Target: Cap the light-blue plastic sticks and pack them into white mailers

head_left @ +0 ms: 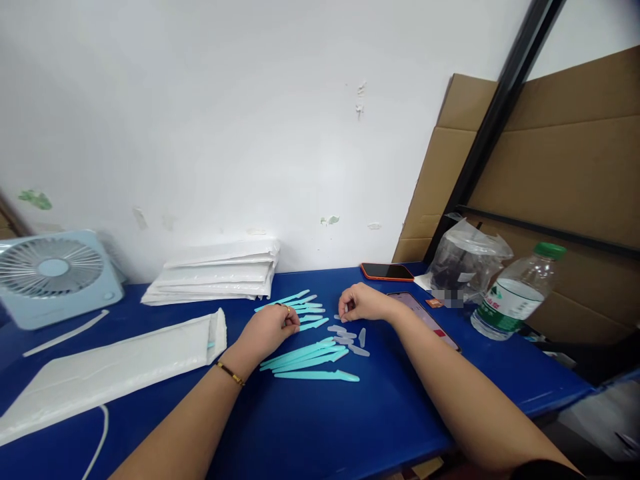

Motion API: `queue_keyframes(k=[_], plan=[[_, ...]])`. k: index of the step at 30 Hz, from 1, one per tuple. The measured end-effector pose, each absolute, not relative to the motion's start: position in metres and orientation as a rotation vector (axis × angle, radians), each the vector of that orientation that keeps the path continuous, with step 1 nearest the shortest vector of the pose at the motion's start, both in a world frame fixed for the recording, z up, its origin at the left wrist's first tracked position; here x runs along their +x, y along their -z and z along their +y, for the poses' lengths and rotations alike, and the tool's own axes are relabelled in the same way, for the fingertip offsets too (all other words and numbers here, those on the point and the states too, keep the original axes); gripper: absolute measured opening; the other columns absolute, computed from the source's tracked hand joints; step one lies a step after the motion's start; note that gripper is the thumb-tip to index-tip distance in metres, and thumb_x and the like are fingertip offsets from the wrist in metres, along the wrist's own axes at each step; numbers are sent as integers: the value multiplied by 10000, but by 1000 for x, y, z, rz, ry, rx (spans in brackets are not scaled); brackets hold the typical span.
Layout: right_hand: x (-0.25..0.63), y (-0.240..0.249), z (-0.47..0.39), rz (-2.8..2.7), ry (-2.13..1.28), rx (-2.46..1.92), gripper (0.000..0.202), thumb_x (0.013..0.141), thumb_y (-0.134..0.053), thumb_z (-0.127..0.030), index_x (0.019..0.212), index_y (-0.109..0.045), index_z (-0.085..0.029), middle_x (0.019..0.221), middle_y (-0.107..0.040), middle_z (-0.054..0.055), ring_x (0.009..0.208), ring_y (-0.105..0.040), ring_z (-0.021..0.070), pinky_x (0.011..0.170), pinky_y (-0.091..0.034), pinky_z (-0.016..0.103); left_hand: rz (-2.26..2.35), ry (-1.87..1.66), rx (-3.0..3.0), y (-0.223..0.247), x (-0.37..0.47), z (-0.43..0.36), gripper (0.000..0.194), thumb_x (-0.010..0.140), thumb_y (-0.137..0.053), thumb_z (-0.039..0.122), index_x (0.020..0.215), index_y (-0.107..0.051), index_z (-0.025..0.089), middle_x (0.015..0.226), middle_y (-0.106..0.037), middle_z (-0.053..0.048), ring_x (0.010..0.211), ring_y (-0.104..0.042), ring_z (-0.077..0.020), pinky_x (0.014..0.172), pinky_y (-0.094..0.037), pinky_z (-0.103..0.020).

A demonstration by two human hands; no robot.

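Several turquoise eyebrow razors (304,361) lie in a loose fan on the blue table, with one razor (316,376) apart at the front. My left hand (270,330) rests over the rear group, its thumb and fingers closed on the handle end of an eyebrow razor (316,324). Across from it, my right hand (364,303) is pinched at a small translucent blade cap (337,317), mostly hidden by the fingertips. Just below that hand, several loose blade caps (346,335) are scattered beside the razor tips.
White padded mailers (215,273) are stacked against the wall; another mailer (125,363) lies left. A blue fan (55,277) stands far left. At right are an orange-edged phone (387,271), a second phone (420,313) under my right forearm, a plastic bag (465,257) and a water bottle (515,297).
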State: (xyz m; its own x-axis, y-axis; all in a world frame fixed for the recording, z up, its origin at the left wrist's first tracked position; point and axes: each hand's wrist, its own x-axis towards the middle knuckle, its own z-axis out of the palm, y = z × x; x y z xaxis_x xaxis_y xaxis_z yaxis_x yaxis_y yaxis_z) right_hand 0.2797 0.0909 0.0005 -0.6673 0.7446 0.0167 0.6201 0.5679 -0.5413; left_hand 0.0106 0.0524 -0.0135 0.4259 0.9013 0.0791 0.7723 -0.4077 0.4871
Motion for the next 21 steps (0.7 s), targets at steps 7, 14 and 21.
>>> queue_keyframes(k=[7,14,21], plan=[[276,11,98,-2433,-716,-1122,212,636,-695,-276,814,-670,-161,706,-663,11,634,-599,122,566,-427,194,1488,-504,2389,16,6,56,150,744,-528,313,736,-651,228,749,-643,-6,675,-552,-143,582,-352,-230],[244,30,95,-2297,-767,-1033,187,692,-666,-289,826,-666,-158,718,-663,22,663,-616,128,622,-461,207,1434,-513,2356,24,9,65,141,750,-533,297,747,-648,215,733,-643,-5,657,-560,-133,580,-365,-219],[253,1,81,-2450,-626,-993,191,693,-657,-333,771,-692,-162,729,-653,17,596,-565,96,552,-413,181,1457,-561,2385,10,13,49,197,727,-570,378,831,-658,236,813,-647,0,707,-563,-145,604,-374,-233]])
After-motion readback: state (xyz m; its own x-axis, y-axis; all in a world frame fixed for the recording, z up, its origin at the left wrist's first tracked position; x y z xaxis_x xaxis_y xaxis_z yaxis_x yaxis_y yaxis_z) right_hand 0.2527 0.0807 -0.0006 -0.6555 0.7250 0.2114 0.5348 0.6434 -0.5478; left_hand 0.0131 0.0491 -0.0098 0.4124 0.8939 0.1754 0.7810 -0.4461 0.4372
